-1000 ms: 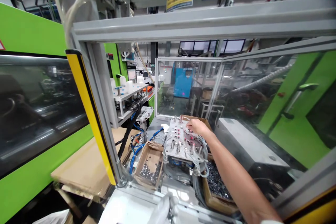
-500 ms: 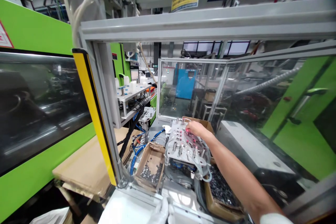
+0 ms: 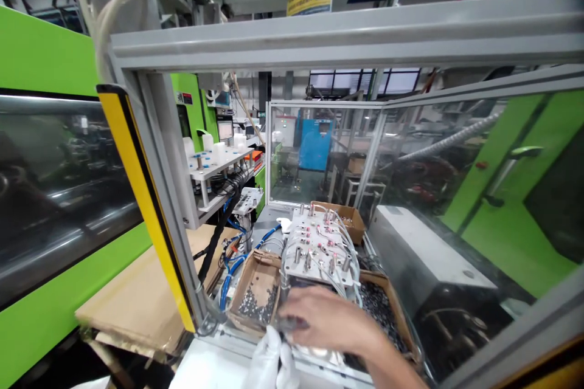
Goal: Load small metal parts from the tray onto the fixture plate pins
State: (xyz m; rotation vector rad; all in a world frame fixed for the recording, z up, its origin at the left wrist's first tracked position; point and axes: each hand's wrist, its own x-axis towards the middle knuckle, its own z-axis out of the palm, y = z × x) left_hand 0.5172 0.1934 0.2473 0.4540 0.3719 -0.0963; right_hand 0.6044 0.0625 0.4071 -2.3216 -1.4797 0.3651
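Withdrawn from the fixture plate (image 3: pixel 303 219) since the earlier frame, the right hand (image 3: pixel 325 318) now meets the gloved left hand (image 3: pixel 270 357). Plate lies beyond both, long axis running away; right hand nearer. Right grip curled, blurred; whether either grip holds anything cannot be determined.

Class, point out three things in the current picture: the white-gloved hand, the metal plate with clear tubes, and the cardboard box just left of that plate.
White-gloved left hand (image 3: pixel 264 360): head view, on the glove.
Metal plate (image 3: pixel 313 243): head view, top face.
Left cardboard box (image 3: pixel 268 278): head view, bare inside.
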